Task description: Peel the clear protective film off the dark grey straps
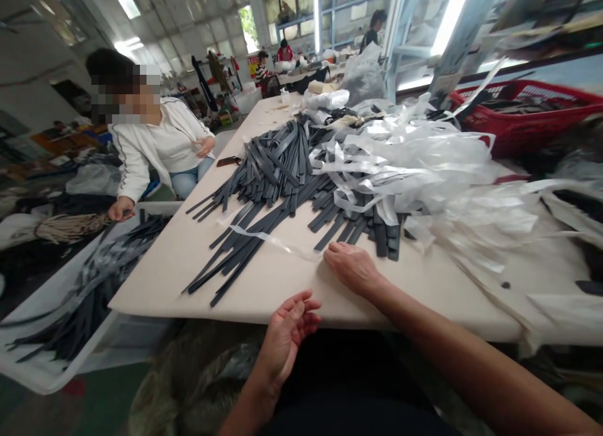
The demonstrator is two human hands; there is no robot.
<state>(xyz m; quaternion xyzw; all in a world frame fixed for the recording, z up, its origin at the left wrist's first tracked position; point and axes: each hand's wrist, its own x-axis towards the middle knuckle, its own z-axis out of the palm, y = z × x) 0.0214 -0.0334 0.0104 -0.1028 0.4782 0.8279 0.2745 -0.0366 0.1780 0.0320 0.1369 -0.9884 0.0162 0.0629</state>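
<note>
Left hand (288, 328), right hand (352, 267), bare forearms (447, 354), black clothing (348, 376) at lap

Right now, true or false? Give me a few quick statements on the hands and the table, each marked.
1. The right hand lies palm down on the table. True.
2. The left hand grips scissors. False: it is open and empty, palm up at the table's near edge.
3. The clear film strips lie left of the dark strips. False: they lie to the right of them.
4. A red basket stands at the far right. True.
</note>
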